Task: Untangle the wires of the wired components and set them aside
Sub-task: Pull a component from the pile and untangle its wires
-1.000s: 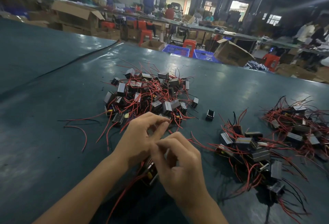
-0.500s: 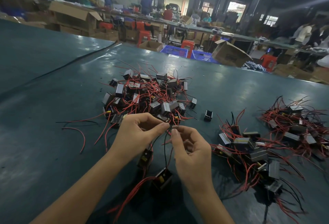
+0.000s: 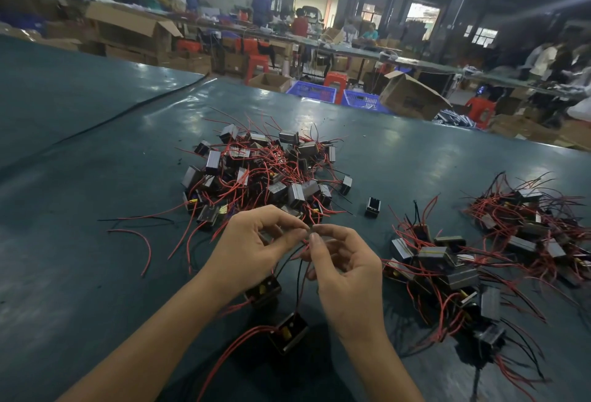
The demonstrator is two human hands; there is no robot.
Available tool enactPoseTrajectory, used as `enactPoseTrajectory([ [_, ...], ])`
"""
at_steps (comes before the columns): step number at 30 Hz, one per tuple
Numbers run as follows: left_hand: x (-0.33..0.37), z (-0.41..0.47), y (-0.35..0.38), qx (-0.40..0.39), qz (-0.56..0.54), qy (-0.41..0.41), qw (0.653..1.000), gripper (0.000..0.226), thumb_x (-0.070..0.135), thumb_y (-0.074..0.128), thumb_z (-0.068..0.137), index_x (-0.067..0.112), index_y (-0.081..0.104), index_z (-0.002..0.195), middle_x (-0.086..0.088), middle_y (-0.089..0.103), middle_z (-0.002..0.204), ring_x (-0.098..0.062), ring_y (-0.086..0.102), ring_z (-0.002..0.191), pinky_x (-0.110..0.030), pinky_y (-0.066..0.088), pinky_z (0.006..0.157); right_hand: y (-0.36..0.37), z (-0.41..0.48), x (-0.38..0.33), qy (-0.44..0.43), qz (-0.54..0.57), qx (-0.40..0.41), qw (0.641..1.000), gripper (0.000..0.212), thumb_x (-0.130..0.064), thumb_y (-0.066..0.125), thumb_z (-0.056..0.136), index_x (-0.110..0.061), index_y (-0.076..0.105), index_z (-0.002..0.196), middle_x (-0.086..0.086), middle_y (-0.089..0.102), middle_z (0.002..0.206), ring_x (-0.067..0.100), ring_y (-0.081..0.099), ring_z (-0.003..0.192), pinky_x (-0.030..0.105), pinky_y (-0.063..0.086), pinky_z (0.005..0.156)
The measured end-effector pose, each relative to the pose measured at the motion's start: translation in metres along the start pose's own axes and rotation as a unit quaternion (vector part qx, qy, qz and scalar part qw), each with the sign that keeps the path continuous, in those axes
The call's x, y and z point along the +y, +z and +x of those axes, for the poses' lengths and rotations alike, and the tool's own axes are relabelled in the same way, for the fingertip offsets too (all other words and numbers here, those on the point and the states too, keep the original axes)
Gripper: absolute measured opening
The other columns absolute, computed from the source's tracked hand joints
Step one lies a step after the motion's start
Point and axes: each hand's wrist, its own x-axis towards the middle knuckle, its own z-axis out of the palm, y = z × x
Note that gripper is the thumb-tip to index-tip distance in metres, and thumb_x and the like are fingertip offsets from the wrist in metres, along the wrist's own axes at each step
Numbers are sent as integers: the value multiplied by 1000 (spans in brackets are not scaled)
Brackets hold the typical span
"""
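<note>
My left hand (image 3: 246, 251) and my right hand (image 3: 345, 277) meet fingertip to fingertip just in front of the big pile, each pinching thin red and black wires. Two small black components hang from those wires below my hands: one (image 3: 263, 290) under my left palm, the other (image 3: 287, 331) lower, with red wires trailing toward me. Behind my hands lies the tangled pile (image 3: 265, 174) of black and silver components with red wires.
A sorted group of components (image 3: 444, 270) lies right of my hands, another heap (image 3: 531, 226) further right. One loose black component (image 3: 373, 207) sits between the piles. Stray red wires (image 3: 140, 242) lie on the dark green table (image 3: 80, 210) to the left.
My hands have lifted and drawn slightly apart, and the two components that were hidden under them a second ago now dangle from the wires.
</note>
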Motion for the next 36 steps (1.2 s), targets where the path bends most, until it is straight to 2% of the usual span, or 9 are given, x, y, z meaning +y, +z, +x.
enactPoseTrajectory([
  [7,2,-1,2,-1,-15,-3,1000,20,31,70,78,21,77,94,7,72,80,-11,67,70,-23,54,63,-1,0,-3,3,17,-4,1000,17,-16,68,90,-33,65,91,7,69,71,25,63,56,28,52,49],
  [11,0,2,-1,-33,-59,-65,996,11,16,76,79,10,76,88,0,74,73,-7,69,65,-17,52,61,-1,-1,-5,-3,20,-22,1000,7,-21,64,92,-28,65,91,0,71,73,15,65,53,19,48,48],
  [15,-1,3,-4,-99,-26,-75,992,8,14,68,89,18,75,92,10,73,74,0,65,66,-13,48,62,-1,-1,-3,-8,11,-29,999,8,-23,63,93,-30,65,91,-1,69,74,21,64,58,26,52,52],
  [19,-5,2,-3,-128,5,-85,988,13,19,66,91,26,73,99,17,71,77,3,63,66,-14,47,61,-2,1,-3,4,14,-33,999,5,-25,61,93,-29,63,94,-3,69,81,16,66,61,22,51,54],
  [22,-6,1,-1,-126,15,-78,989,8,21,69,89,25,74,95,18,67,66,6,55,55,-10,41,53,-4,2,-3,3,7,-30,1000,9,-20,61,94,-29,62,93,-6,68,82,13,66,61,21,50,54],
  [24,-5,0,0,-118,26,-73,990,11,17,68,90,24,75,92,19,65,63,7,55,54,-8,41,52,-4,2,-3,-4,-2,-36,999,5,-26,63,93,-31,63,93,-8,68,82,14,67,67,22,52,57],
  [27,-3,-1,-1,-116,57,-60,990,18,7,66,89,22,75,92,21,67,69,6,60,62,-7,43,57,-3,0,-4,-17,-19,-59,998,9,-30,69,89,-32,65,96,-13,69,85,11,68,77,19,51,58],
  [32,-2,-4,1,-88,83,-12,993,45,-7,61,81,37,68,85,21,68,77,3,62,71,-6,43,63,-1,0,-1,-45,-64,-73,994,22,-14,74,85,-32,67,97,-13,68,87,9,65,79,12,45,60],
  [36,-4,-4,3,-60,68,-1,996,32,1,64,86,32,71,91,22,70,81,3,65,75,-7,46,66,-3,1,2,-16,-42,-57,997,17,-14,71,88,-25,71,101,-13,68,85,11,65,78,14,45,59],
])
